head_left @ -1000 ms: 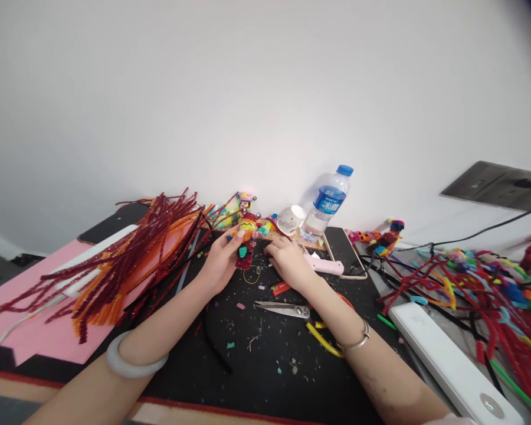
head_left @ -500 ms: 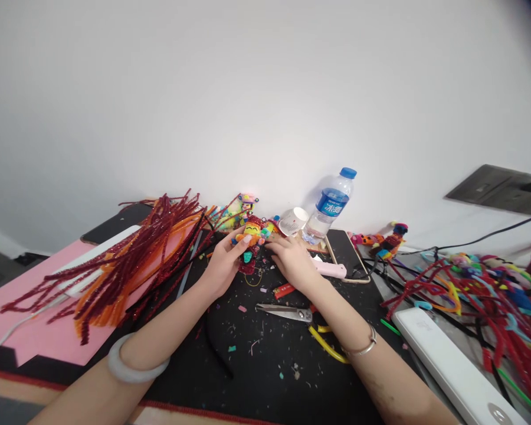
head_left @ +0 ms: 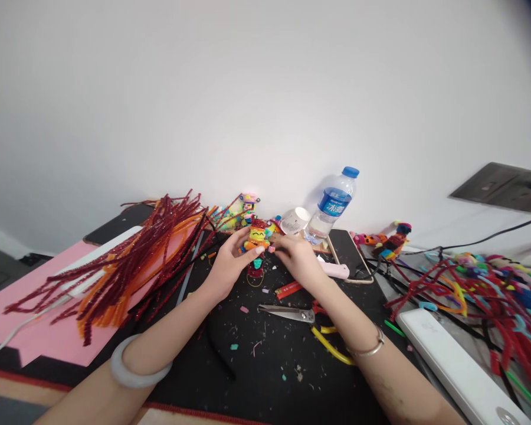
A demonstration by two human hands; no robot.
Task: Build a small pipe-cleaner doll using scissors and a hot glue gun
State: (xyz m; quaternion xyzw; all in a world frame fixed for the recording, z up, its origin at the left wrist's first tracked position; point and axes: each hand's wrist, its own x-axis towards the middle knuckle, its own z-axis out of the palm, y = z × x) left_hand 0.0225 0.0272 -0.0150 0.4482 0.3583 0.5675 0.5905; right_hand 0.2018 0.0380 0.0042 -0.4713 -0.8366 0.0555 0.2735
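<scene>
A small pipe-cleaner doll (head_left: 257,236) with a yellow smiling face, red hat, orange collar and dark red lower part stands upright over the black mat. Around its left side wraps my left hand (head_left: 230,262), thumb across the front. My right hand (head_left: 300,257) is closed at the doll's right side, fingertips by its small pink-tipped arm; what they pinch is hidden. Below the right wrist lie scissors (head_left: 292,313) with yellow handles. A red strip-shaped item (head_left: 288,290) and a pale pink tool (head_left: 335,270) lie near that hand.
Red and orange pipe cleaners (head_left: 128,265) are heaped on pink paper (head_left: 9,330) at left. A water bottle (head_left: 333,206) and a tipped paper cup (head_left: 295,221) stand by the wall. At right are a long white device (head_left: 451,360) and tangled pipe cleaners (head_left: 513,330). Scraps dot the black mat (head_left: 230,401).
The doll has been turned more upright and shifted slightly right in my left hand. My right hand's fingers, earlier stretched toward the mat, have drawn in against the doll's side.
</scene>
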